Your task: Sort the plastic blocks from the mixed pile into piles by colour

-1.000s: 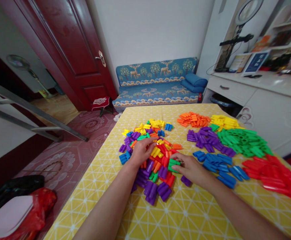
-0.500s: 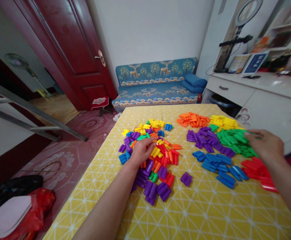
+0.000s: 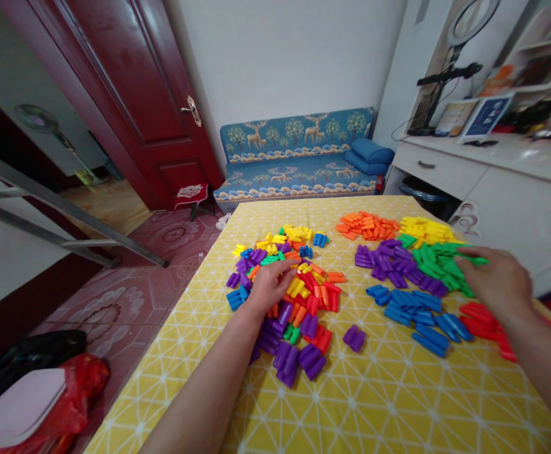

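My left hand (image 3: 272,284) rests over a mixed heap of plastic connector blocks, its fingers stretched to the right and slightly apart, with nothing visibly held. Around it lie purple blocks (image 3: 287,363), yellow blocks (image 3: 297,288), red blocks (image 3: 332,296) and some orange, green and blue ones. Over at the right, my right hand (image 3: 497,277) is at the edge of a pile of green blocks (image 3: 440,263); a green block (image 3: 475,258) shows between its thumb and fingers. Red blocks (image 3: 481,321) lie below that wrist, partly hidden by the arm.
Single-colour piles of orange (image 3: 367,226), yellow (image 3: 427,231), purple (image 3: 393,263) and blue blocks (image 3: 412,307) spread over the yellow patterned tablecloth (image 3: 351,403). One purple block (image 3: 354,338) lies between the groups. A blue sofa (image 3: 294,157) stands behind the table.
My right hand has shifted slightly left over the green pile, and a green block now shows between its fingers. My left hand stays in place on the mixed heap.
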Demonstrator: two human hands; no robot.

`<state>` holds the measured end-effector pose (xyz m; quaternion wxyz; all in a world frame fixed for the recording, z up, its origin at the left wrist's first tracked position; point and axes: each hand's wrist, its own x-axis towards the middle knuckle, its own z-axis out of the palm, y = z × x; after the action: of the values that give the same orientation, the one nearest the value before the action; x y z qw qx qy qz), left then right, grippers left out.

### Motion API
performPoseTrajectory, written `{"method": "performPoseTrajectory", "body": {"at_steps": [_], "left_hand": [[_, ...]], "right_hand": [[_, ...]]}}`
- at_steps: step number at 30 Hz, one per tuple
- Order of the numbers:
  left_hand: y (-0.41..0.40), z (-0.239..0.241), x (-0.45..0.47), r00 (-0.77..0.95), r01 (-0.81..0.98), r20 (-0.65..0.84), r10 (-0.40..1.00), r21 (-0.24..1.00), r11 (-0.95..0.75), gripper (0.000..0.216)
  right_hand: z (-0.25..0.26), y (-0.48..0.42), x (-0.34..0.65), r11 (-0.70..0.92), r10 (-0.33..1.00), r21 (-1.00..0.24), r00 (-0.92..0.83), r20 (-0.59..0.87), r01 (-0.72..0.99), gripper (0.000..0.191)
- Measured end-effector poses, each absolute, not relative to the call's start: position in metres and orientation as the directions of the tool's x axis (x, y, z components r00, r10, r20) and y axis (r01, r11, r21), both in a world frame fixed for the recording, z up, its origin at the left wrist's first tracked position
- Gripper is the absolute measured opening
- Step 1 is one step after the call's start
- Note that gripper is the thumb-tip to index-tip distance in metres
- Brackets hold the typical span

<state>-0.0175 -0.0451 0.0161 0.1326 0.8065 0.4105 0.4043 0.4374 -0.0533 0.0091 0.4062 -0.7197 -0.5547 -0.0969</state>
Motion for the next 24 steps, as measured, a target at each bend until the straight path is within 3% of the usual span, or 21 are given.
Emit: {"method": "performPoseTrajectory", "body": {"at_steps": [5, 9, 13, 20, 24], "left_hand": [[-0.044, 0.015, -0.018, 0.336, 0.562, 0.539, 0.772, 0.543, -0.624, 0.029], [-0.044, 0.013, -0.019, 0.337, 0.562, 0.54, 0.771, 0.541, -0.625, 0.028], [-0.044, 0.012, -0.018, 0.34, 0.554, 0.552, 0.762, 0.537, -0.636, 0.027], [-0.043, 0.013, -0.018, 0.343, 0.539, 0.556, 0.757, 0.544, -0.643, 0.024], [-0.049, 0.019, -0.015, 0.362, 0.516, 0.53, 0.767, 0.571, -0.638, 0.027]], "right_hand": [[0.021, -0.063, 0.315, 0.211, 0.918, -0.68, 0.096, 0.384, 0.702, 0.025], [0.012, -0.073, 0.233, 0.393, 0.919, -0.657, -0.242, 0.312, 0.644, 0.044], [-0.002, -0.071, 0.191, 0.418, 0.907, -0.649, -0.328, 0.263, 0.636, 0.076], [-0.012, -0.064, 0.169, 0.508, 0.858, -0.737, -0.338, 0.386, 0.446, 0.046], [-0.01, -0.068, 0.17, 0.417, 0.905, -0.828, -0.253, 0.341, 0.374, 0.034]]}}
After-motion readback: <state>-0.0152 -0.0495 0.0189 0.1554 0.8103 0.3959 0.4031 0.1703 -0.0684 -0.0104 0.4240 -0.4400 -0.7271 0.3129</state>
